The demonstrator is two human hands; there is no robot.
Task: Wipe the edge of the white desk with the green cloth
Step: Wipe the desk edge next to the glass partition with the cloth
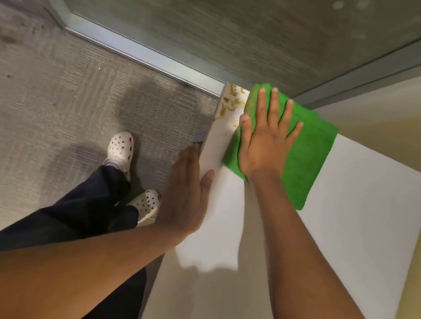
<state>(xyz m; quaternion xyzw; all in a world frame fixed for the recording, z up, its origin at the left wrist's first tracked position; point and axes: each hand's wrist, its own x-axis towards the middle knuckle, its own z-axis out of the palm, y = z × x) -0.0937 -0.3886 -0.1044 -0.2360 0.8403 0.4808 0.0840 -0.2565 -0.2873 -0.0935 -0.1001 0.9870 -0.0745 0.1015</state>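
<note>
The white desk (343,235) fills the right half of the view, its left edge running up the middle of the frame. A folded green cloth (306,158) lies on the desk's far left corner. My right hand (265,137) presses flat on the cloth with fingers spread. Yellowish-brown smears (231,102) mark the desk's edge just left of the cloth. My left hand (187,194) rests against the desk's left edge nearer to me, thumb on top and fingers down the side.
A frosted glass partition (226,15) with a metal frame (143,52) stands right behind the desk. A cream wall (417,115) borders the desk on the right. Grey carpet (47,106) lies to the left, where my feet in white clogs (121,146) stand.
</note>
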